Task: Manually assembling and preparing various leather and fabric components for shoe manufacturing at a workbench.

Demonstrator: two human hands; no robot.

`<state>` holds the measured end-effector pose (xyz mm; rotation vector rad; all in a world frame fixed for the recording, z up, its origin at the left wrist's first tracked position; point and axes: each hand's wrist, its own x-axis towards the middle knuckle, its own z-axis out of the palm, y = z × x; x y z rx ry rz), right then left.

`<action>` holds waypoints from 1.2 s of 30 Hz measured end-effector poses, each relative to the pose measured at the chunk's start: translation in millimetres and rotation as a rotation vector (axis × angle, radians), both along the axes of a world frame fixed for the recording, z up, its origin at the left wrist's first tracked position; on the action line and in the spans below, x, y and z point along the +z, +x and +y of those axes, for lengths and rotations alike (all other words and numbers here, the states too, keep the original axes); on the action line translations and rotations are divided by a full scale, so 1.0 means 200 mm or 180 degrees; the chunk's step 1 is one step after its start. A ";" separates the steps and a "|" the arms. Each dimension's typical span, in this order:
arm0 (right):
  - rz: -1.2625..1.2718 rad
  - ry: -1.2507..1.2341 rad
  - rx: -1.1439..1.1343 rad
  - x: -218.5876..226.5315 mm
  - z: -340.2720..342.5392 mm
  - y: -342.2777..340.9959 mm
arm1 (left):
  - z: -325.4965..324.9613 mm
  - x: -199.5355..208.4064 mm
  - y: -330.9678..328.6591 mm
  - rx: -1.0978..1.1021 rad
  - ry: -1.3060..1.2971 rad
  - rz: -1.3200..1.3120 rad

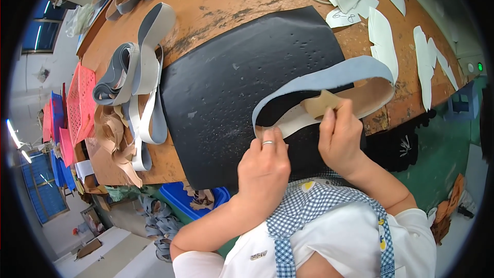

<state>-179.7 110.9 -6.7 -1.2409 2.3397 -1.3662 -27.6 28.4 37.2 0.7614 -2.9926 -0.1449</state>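
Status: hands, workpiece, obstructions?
Left hand pinching blue strip. Right hand gripping tan piece. Strip looped over black mat. Coiled strips left, clear of hands.

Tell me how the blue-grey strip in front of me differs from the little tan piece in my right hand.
Size: the blue-grey strip is long, while the tan piece is much smaller.
Shape: the strip curves round in a big loop; the tan piece is a short patch.
Colour: the strip is blue-grey outside and paler inside, whereas the tan piece shows yellowish tan.
Both look thin and are at your hands.
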 end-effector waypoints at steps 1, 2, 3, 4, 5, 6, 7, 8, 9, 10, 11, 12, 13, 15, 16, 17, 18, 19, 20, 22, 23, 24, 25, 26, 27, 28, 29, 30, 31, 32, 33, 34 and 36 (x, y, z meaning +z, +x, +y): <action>0.0403 -0.0164 0.0100 -0.01 0.00 0.01 | 0.00 0.02 -0.03 -0.0210 -0.0020 -0.0274; 0.0807 -0.0325 0.0199 -0.01 0.00 0.02 | 0.00 0.04 -0.07 -0.0419 -0.0041 -0.0548; 0.0882 -0.0354 0.0301 0.00 0.00 0.02 | 0.00 0.06 -0.13 -0.0507 -0.0013 -0.0622; 0.0893 -0.0368 0.0295 -0.01 0.00 0.02 | -0.01 0.07 -0.18 -0.0593 0.0008 -0.0695; 0.0968 -0.0425 0.0378 -0.02 0.01 0.02 | -0.05 0.08 -0.22 -0.0707 0.0116 -0.0256; 0.1028 -0.0464 0.0447 -0.03 0.01 0.03 | -0.09 0.05 -0.23 -0.0728 0.0115 -0.0264; 0.1001 -0.0433 0.0483 -0.01 0.01 0.02 | -0.13 0.02 -0.22 -0.0648 0.0506 -0.0033; 0.0998 -0.0434 0.0459 0.00 0.01 0.03 | -0.17 -0.01 -0.20 -0.0563 0.0897 0.0193; 0.0892 -0.0465 0.0510 -0.01 0.01 0.03 | -0.22 -0.02 -0.20 -0.0589 0.1030 0.0093; 0.0785 -0.0498 0.0565 -0.01 0.02 0.02 | -0.23 -0.01 -0.18 -0.0436 0.1257 0.0001; 0.0704 -0.0399 0.0635 -0.01 0.03 0.02 | -0.23 0.00 -0.17 -0.0311 0.1414 0.0032; 0.0697 -0.0397 0.0621 -0.01 0.04 0.02 | -0.22 0.03 -0.15 -0.0156 0.1562 0.0060; 0.0918 -0.0270 0.0771 -0.01 0.04 0.02 | -0.23 0.03 -0.14 -0.0163 0.1566 0.0049; 0.1193 -0.0036 0.1004 -0.01 0.05 0.02 | -0.25 -0.01 -0.10 0.0673 0.2389 0.0548; 0.1181 -0.0045 0.1019 -0.01 0.06 0.02 | -0.25 -0.03 -0.08 0.1071 0.2732 0.0795; 0.1214 -0.0014 0.1085 -0.02 0.07 0.02 | -0.26 -0.03 -0.07 0.1370 0.3046 0.0824; 0.1251 0.0026 0.1152 -0.03 0.07 0.02 | -0.27 -0.03 -0.06 0.1670 0.3367 0.0857; 0.1246 0.0027 0.1170 -0.03 0.07 0.02 | -0.27 -0.05 -0.04 0.1776 0.3644 0.1011; 0.1313 0.0059 0.1177 -0.03 0.07 0.02 | -0.27 -0.05 -0.04 0.1793 0.3647 0.1018; 0.1386 0.0096 0.1189 -0.04 0.07 0.02 | -0.25 -0.04 -0.07 0.1615 0.3254 0.0982; 0.1436 0.0127 0.1163 -0.04 0.07 0.02 | -0.22 0.00 -0.10 0.1697 0.3117 0.0848; 0.1485 0.0154 0.1137 -0.05 0.07 0.02 | -0.21 -0.01 -0.10 0.1703 0.3119 0.0855; 0.1489 0.0155 0.1143 -0.05 0.07 0.03 | -0.20 -0.01 -0.10 0.1594 0.2892 0.0764; 0.1536 0.0183 0.1134 -0.04 0.07 0.03 | -0.20 -0.02 -0.10 0.1483 0.2667 0.0673; 0.1581 0.0214 0.1124 -0.04 0.06 0.03 | -0.19 -0.04 -0.09 0.1464 0.2486 0.0717; 0.1585 0.0220 0.1124 -0.04 0.06 0.04 | -0.19 -0.05 -0.09 0.1462 0.2492 0.0720; 0.1705 0.0276 0.1149 -0.04 0.05 0.04 | -0.19 -0.06 -0.08 0.1401 0.2395 0.0763; 0.1828 0.0333 0.1183 -0.03 0.05 0.04 | -0.19 -0.07 -0.08 0.1347 0.2301 0.0810; 0.1834 0.0339 0.1192 -0.04 0.05 0.04 | -0.18 -0.06 -0.08 0.1354 0.2308 0.0819; 0.1912 0.0354 0.1172 -0.04 0.05 0.05 | -0.19 -0.06 -0.09 0.1331 0.2250 0.0747; 0.1990 0.0367 0.1156 -0.04 0.05 0.05 | -0.19 -0.05 -0.10 0.1313 0.2192 0.0677; 0.1997 0.0367 0.1175 -0.04 0.05 0.05 | -0.19 -0.05 -0.10 0.1328 0.2196 0.0688; 0.2119 0.0524 0.1196 -0.04 0.05 0.06 | -0.18 -0.05 -0.11 0.1281 0.2100 0.0558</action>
